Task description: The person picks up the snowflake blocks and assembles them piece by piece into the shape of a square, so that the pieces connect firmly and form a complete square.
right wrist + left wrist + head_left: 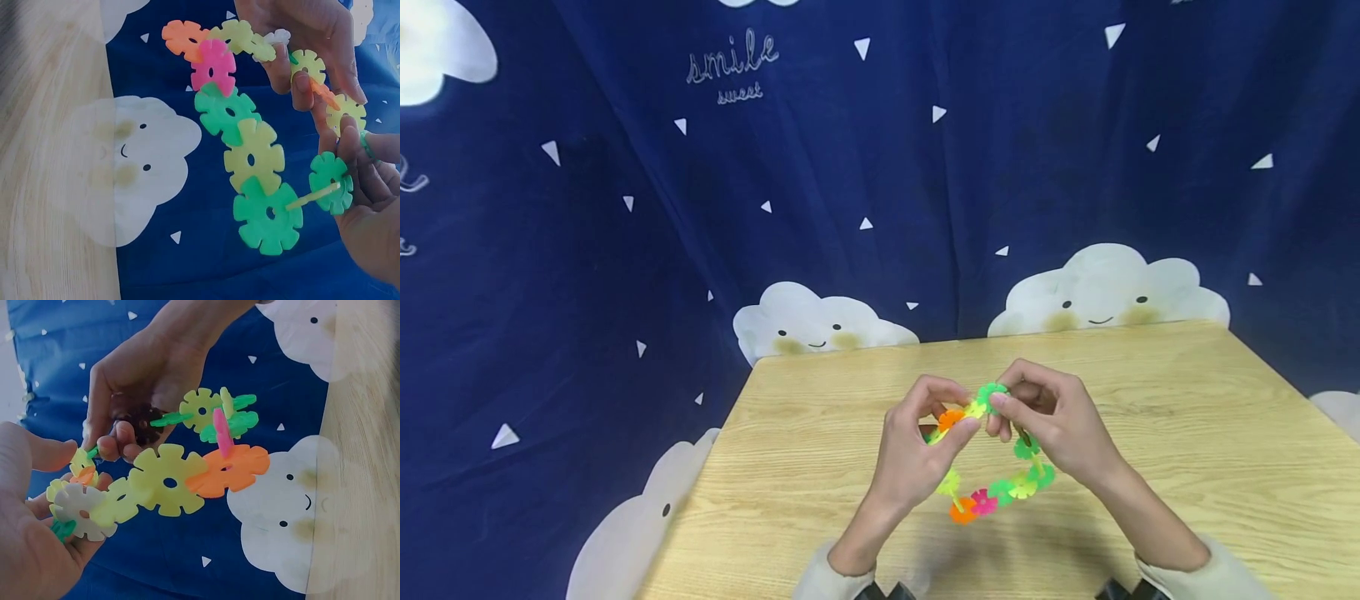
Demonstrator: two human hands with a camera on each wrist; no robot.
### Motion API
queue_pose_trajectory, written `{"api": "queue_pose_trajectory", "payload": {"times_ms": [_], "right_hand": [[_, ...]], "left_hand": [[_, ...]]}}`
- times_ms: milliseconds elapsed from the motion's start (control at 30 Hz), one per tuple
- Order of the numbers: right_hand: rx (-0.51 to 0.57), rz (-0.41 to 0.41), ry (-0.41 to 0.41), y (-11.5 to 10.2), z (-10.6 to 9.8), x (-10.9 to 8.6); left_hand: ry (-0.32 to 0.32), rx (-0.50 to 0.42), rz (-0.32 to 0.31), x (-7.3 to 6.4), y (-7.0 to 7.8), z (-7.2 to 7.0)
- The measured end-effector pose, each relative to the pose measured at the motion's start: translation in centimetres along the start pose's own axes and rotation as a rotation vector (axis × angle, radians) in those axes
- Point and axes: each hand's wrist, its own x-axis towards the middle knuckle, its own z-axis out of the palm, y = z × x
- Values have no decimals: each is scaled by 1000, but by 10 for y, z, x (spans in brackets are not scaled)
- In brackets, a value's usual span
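Notched plastic snowflake discs, interlocked into a curved chain (983, 502), hang between my two hands above the table. My left hand (913, 454) pinches one end section between thumb and fingers, by a yellow disc (345, 115) and an orange disc (951, 419). My right hand (1063, 421) pinches a green disc (991, 397) beside that yellow one. Against the right fingers lies a dark brown disc (142, 424), joined to a green disc at the chain's other side. Pink, orange, yellow and green discs form the lower stretch; a white disc (81, 510) sits by the left palm.
Below the hands lies a light wood-grain table (820, 467). A dark blue curtain (850, 167) printed with white clouds and triangles hangs behind it and along its left side. Pale sleeves (1202, 571) cover the forearms near the bottom edge.
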Motion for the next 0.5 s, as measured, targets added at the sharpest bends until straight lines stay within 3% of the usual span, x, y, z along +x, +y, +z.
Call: {"api": "queue_pose_trajectory", "payload": {"times_ms": [100, 333, 500], "right_hand": [[0, -5, -17, -1, 0, 0], [7, 9, -48, -4, 3, 1], [-20, 47, -67, -5, 2, 3]], "left_hand": [[4, 11, -1, -1, -1, -1], [15, 7, -67, -2, -1, -1], [13, -2, -51, -2, -3, -1]]}}
